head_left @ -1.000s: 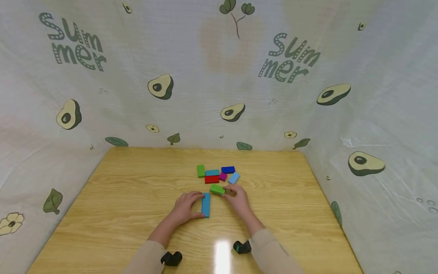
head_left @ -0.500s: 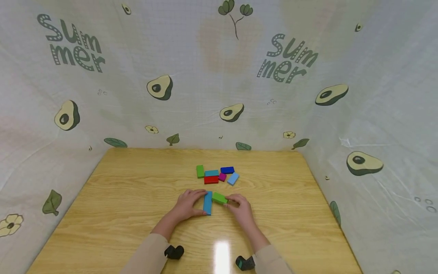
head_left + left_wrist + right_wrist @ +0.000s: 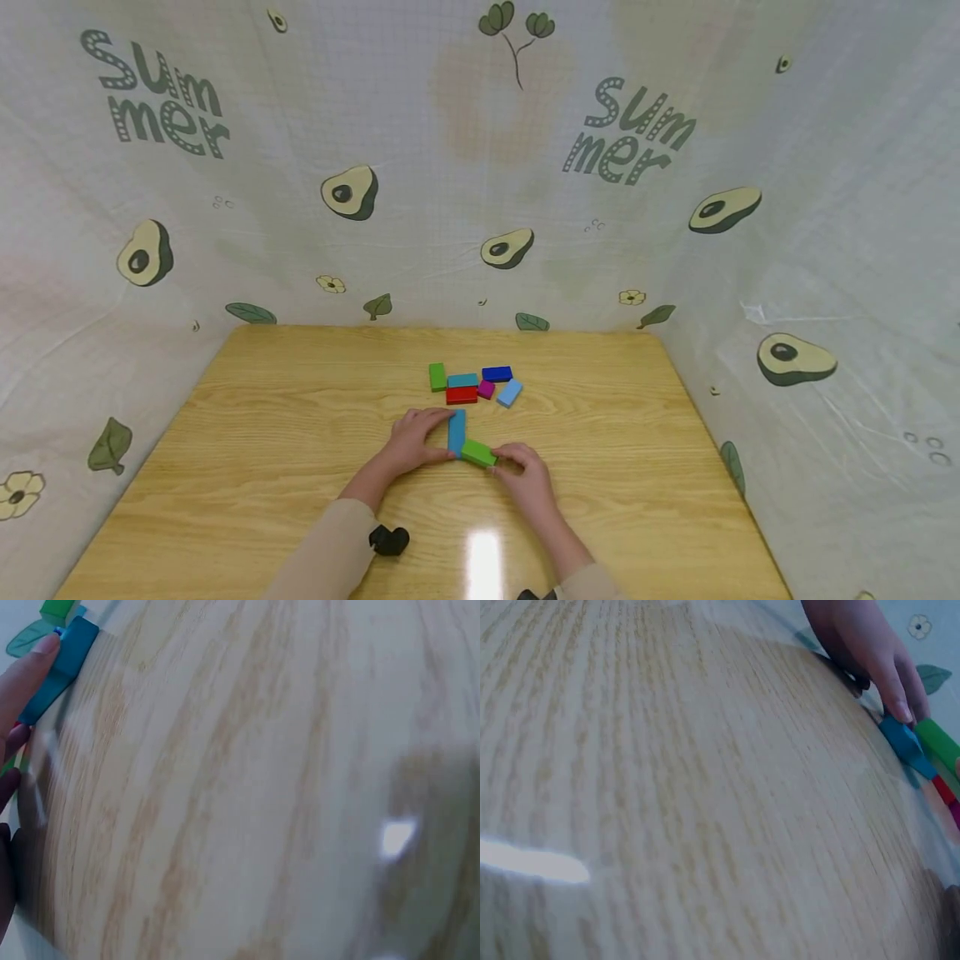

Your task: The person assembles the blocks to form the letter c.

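My left hand holds a long blue block by its two ends, thumb at the near end and fingers at the far end. A bright green block is pinched at its right end by my right hand. Its left end meets the near right side of the blue block, and it slants slightly. In the left wrist view, a finger lies along the blue block, with the green block behind. The right wrist view shows the left hand at the blue block.
Just beyond the hands lies a cluster of blocks: a green block, a teal block, a red block, a magenta cube, a dark blue block and a light blue block. A printed curtain surrounds the wooden table.
The left hand has slid the blue block slightly away and to the right. The right hand has brought the green block nearer the body, from the blue block's far end to its near end.
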### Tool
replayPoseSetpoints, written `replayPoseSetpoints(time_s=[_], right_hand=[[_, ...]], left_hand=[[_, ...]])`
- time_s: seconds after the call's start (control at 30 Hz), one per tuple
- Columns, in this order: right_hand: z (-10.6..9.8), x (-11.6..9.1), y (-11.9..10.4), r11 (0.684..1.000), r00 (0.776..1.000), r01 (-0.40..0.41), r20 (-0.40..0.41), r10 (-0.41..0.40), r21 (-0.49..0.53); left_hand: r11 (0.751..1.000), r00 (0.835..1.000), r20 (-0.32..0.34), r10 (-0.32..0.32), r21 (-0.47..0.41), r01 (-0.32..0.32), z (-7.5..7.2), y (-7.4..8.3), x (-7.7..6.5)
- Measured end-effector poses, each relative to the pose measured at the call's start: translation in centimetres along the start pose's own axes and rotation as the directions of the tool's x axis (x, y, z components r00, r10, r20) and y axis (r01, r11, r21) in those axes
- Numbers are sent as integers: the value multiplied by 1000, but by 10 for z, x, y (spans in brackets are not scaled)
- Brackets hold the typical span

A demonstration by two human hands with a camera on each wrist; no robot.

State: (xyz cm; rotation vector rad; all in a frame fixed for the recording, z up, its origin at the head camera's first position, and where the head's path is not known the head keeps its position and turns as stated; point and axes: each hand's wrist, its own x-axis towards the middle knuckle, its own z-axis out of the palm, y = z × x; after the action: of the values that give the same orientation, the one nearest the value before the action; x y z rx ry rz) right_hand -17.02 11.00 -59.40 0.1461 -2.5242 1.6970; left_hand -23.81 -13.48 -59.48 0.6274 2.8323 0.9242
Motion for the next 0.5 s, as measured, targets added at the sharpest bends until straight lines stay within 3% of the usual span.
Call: replayPoseSetpoints(time_s=[0.13,0.5], right_hand=[[1,-6,1,1000,1000,-4,4,4,-3],[0,-18,3,1000,1000,-1,25,1,-28]], left_hand=[[1000,999,-20,-29,-13,29,2,0,2],[999,998,-51,-34,-7,34,6,-1,1]])
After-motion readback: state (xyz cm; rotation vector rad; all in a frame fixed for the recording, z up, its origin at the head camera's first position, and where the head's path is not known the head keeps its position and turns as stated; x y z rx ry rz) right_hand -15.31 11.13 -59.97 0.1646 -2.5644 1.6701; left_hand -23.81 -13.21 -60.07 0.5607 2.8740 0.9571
